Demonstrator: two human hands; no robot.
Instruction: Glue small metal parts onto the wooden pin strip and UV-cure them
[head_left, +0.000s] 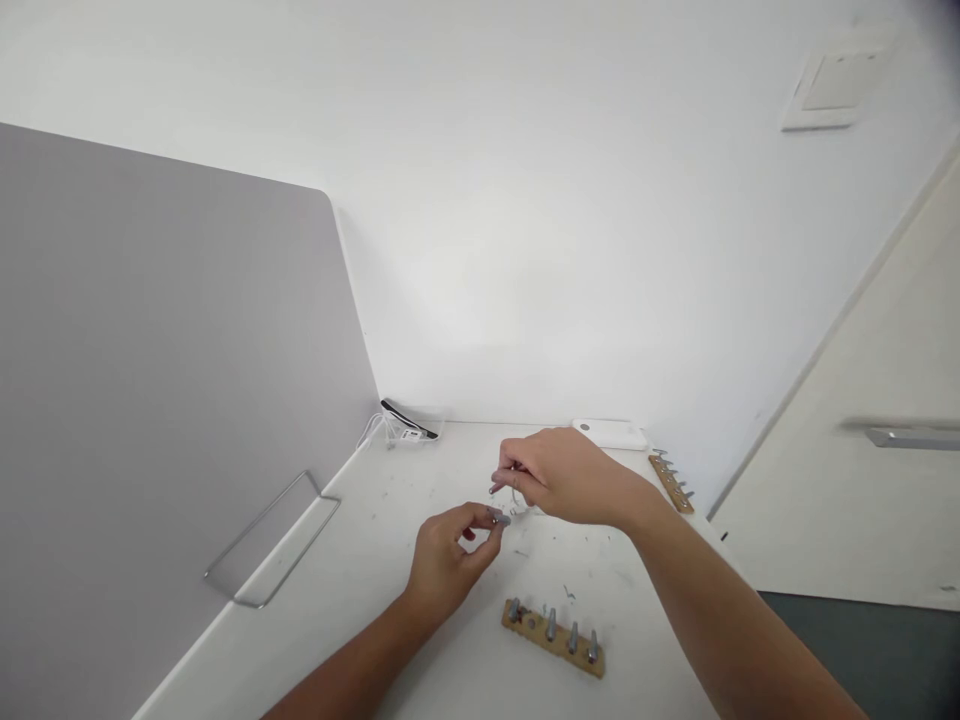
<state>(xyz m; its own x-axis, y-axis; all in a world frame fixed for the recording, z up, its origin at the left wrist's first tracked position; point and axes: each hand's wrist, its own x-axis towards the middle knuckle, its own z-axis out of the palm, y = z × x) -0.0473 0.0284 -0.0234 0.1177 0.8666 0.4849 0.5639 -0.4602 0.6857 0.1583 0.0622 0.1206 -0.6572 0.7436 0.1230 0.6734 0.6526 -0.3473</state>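
Observation:
In the head view my left hand (450,550) is over the table, its thumb and forefinger pinched on a small grey piece (502,519). Just above and beyond it is my right hand (551,470), its fingers closed on a small thing with a dark, shiny tip (492,490). That thing is mostly hidden by the fingers, and its kind is unclear. Closer to me lies a wooden strip (555,645) with several upright grey pegs on it; one spot on the strip holds only a flat grey dot.
A second pegged strip (671,485) lies at the right edge, beside a white oblong device (611,433). A clear tray (420,420) with a black item and white cable stands at the back left. A wire handle (262,525) juts over the left edge. Grey scraps (569,593) dot the white tabletop (345,600).

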